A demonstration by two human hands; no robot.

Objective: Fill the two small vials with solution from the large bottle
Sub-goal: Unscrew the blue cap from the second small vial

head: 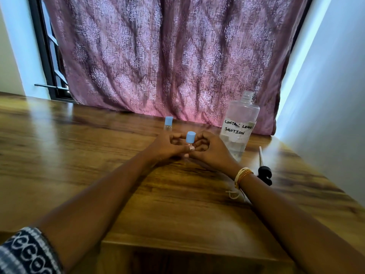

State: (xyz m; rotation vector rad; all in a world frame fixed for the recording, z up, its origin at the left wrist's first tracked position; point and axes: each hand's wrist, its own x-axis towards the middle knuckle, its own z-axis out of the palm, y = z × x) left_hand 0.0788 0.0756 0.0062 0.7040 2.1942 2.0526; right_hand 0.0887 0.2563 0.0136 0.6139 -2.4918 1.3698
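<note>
Both hands, left hand [167, 146] and right hand [209, 149], were clamped on one blue-capped vial [190, 140] at tabletop [98, 155] centre. The second vial [168, 124] stood at 11 o'clock; the uncapped large bottle [240, 127], at 2 o'clock, read "CONTACT LENS SOLUTION".

One blue-capped vial [190, 139] upright mid-table, another [168, 124] behind it, the uncapped large bottle [240, 123] seemingly part-full, right.
</note>
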